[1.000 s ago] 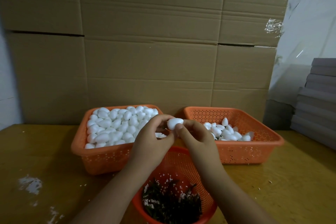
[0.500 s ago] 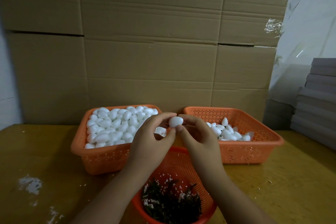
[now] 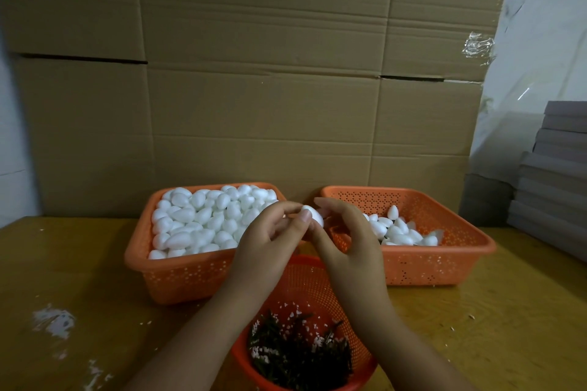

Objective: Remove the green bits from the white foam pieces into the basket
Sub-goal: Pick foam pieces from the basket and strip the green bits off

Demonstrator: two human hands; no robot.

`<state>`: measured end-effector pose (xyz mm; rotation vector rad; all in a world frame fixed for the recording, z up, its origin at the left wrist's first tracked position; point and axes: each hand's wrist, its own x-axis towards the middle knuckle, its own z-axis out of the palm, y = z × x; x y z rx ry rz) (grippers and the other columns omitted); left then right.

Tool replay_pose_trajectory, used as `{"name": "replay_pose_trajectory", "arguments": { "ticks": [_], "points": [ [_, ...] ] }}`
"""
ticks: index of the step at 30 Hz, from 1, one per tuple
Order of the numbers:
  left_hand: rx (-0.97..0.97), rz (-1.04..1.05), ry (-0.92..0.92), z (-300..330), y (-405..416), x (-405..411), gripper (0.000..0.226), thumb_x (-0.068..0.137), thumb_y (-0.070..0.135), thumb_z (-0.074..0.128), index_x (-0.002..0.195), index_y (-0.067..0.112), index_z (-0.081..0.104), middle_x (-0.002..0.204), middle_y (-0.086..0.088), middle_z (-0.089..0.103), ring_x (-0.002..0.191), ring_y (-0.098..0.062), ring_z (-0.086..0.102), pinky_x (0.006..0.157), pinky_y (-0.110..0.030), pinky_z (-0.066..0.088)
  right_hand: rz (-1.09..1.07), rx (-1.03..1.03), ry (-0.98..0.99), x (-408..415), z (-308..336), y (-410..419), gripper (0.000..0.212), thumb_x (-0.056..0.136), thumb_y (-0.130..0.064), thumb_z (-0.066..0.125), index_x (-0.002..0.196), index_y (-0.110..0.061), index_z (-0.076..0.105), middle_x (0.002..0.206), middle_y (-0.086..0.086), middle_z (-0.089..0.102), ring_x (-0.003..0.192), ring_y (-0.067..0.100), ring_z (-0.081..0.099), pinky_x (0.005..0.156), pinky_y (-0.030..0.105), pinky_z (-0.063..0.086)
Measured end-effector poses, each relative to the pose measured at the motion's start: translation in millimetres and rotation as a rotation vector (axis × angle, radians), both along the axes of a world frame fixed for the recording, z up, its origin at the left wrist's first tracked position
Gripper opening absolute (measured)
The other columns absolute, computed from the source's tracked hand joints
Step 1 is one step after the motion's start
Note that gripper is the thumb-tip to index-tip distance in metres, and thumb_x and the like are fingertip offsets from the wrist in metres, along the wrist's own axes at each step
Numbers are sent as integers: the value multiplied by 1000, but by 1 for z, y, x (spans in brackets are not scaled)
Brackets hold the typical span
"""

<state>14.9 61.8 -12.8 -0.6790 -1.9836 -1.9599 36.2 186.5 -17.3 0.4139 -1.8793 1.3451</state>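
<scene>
So there's a wooden table (image 3: 95,263) with two orange rectangular baskets (image 3: 190,276) of foam eggs at the far side and a round basket (image 3: 305,282) of green bits nearer; above it, left hand (image 3: 270,244) and right hand (image 3: 352,244) both pinch one white foam egg (image 3: 313,216).

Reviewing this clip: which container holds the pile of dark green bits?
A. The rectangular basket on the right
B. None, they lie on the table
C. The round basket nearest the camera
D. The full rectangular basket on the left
C: the green bits lie in the round basket under the hands, while both rectangular baskets hold only white foam pieces.
</scene>
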Motion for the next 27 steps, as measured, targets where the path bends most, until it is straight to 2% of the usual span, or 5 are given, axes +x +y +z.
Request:
{"name": "replay_pose_trajectory", "arguments": {
  "ticks": [6, 11, 18, 23, 27],
  "points": [
    [66, -38, -158, 4, -2, -1, 23, 97, 29, 56, 82, 27, 74, 84, 0, 75, 80, -12, 72, 66, -21, 55, 83, -53, -65, 2, -1, 0, 7, 90, -28, 65, 97, -26, 66, 93, -8, 67, 94, 14, 64, 84, 44, 53],
    [151, -75, -296, 4, -2, -2, 29, 97, 37, 54, 91, 19, 76, 93, -5, 77, 88, -18, 74, 78, -32, 58, 113, -24, -58, 4, 1, -3, 16, 90, -18, 67, 103, -28, 68, 95, -9, 64, 97, 12, 61, 86, 30, 50],
    [210, -83, -377, 5, -4, -5, 32, 97, 39, 53, 89, 20, 76, 95, -10, 76, 86, -17, 73, 64, -23, 56, 141, 98, -52, 4, 0, -4, 34, 83, -21, 69, 117, -25, 66, 106, -8, 60, 107, 8, 57, 91, 18, 44],
    [182, -121, -381, 4, -3, -6, 26, 96, 47, 52, 88, 41, 76, 97, 0, 77, 90, -13, 73, 72, -27, 55, 136, 70, -44, 2, -2, -2, 22, 89, -23, 69, 111, -28, 69, 101, -13, 62, 103, 10, 59, 87, 15, 43],
    [180, -135, -418, 3, -2, -7, 23, 94, 50, 54, 90, 41, 76, 99, -2, 77, 93, -16, 73, 76, -30, 55, 116, 49, -42, 0, -2, -1, 18, 89, -25, 70, 107, -28, 70, 96, -12, 63, 99, 11, 60, 83, 14, 44]
  ]
}}
